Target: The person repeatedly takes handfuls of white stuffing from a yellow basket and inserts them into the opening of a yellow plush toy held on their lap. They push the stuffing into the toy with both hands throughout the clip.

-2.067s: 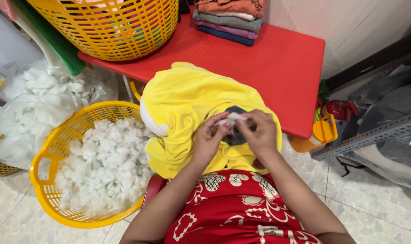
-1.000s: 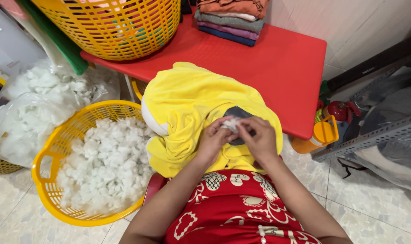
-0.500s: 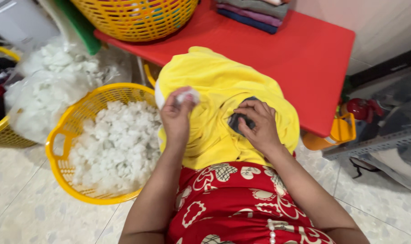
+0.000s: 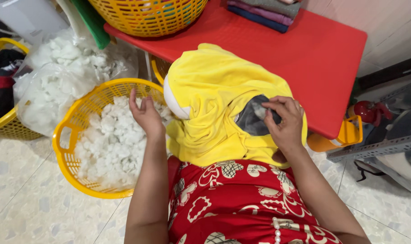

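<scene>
Seen from above, a person in a red patterned garment sits with a yellow plush cover (image 4: 223, 104) draped across the lap and against the edge of a red table (image 4: 305, 49). The right hand (image 4: 284, 122) rests on the plush at a dark opening (image 4: 253, 119), fingertips pinching a small white tuft of stuffing (image 4: 261, 110) at its mouth. The left hand (image 4: 146, 114) hovers over a yellow basket (image 4: 63, 149) on the floor just left of the lap; its fingers are loosely spread, palm turned up, holding nothing. The basket is filled with white stuffing (image 4: 108, 144). Beyond it lies a clear plastic bag (image 4: 56, 77) of the same white fluff. On the table stand another yellow basket (image 4: 146, 18) and a stack of folded cloth (image 4: 264, 11). The floor is pale speckled tile (image 4: 20, 199).
</scene>
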